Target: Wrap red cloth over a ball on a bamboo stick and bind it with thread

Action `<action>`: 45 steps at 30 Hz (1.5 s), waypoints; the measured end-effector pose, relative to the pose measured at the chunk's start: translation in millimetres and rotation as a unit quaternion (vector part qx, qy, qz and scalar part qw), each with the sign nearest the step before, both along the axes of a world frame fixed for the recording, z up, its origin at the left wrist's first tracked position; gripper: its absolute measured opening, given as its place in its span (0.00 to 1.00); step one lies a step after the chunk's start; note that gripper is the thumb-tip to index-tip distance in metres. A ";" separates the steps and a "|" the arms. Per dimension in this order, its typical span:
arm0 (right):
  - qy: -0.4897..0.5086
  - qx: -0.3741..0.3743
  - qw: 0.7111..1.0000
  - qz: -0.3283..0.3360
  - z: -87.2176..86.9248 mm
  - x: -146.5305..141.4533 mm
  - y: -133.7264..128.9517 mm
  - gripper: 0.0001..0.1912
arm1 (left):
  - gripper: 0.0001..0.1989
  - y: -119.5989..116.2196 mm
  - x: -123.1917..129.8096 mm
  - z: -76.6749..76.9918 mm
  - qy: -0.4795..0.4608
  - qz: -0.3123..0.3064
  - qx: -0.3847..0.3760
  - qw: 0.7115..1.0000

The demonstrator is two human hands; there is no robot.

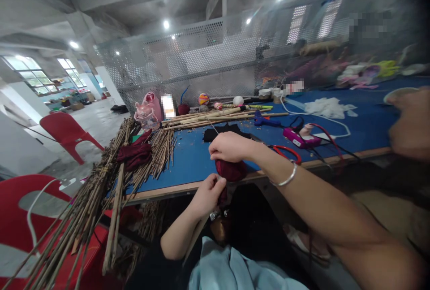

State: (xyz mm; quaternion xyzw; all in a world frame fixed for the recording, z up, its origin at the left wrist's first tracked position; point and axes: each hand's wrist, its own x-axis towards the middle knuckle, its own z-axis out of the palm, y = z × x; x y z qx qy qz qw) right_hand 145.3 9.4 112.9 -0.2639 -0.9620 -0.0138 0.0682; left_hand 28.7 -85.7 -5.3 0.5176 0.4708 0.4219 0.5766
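Observation:
A dark red cloth bundle [231, 170] is at the table's front edge, between my hands. My right hand [228, 147] is above it with fingers pinched together; a thin needle-like line rises from near the fingertips. Below and to the left, my left hand [210, 193] has its thumb and fingers closed on the dark red cloth, part of which hangs down beneath the hand. A piece of black cloth [223, 132] lies on the blue table just behind my right hand. Scissors with red handles [289, 153] rest beside my right forearm.
Thin sticks [157, 151] are piled on the left of the blue table [188, 160], with more dark red cloth [134, 154]. A blue glue gun [265, 119] and a purple power strip [300, 138] with cables lie right. Another person's hand [411, 119] is at far right.

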 end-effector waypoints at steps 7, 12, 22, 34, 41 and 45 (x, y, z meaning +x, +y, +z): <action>0.092 0.108 0.990 -0.011 -18.7 7.1 -44.3 0.10 | 0.20 5.8 -16.8 16.9 -0.037 0.114 -0.006 0.993; 0.259 0.026 0.963 -0.063 -53.9 16.8 -40.4 0.11 | 0.20 7.2 -22.2 27.7 -0.046 0.145 0.024 0.988; 0.436 -0.181 0.874 -0.111 -93.8 13.7 -30.0 0.15 | 0.21 6.5 -17.4 31.1 -0.184 0.094 -0.053 0.977; 0.176 -0.385 0.906 0.010 -85.4 18.1 33.7 0.10 | 0.19 -6.7 -27.9 26.6 -0.156 -0.081 -0.051 0.983; 0.001 -0.386 0.922 0.033 -25.7 -1.3 51.3 0.12 | 0.18 -9.7 -14.5 24.5 -0.009 -0.084 -0.030 0.996; -0.007 -0.154 0.987 0.048 1.7 -14.2 10.6 0.16 | 0.16 -4.2 -10.9 21.4 0.056 -0.025 0.013 0.998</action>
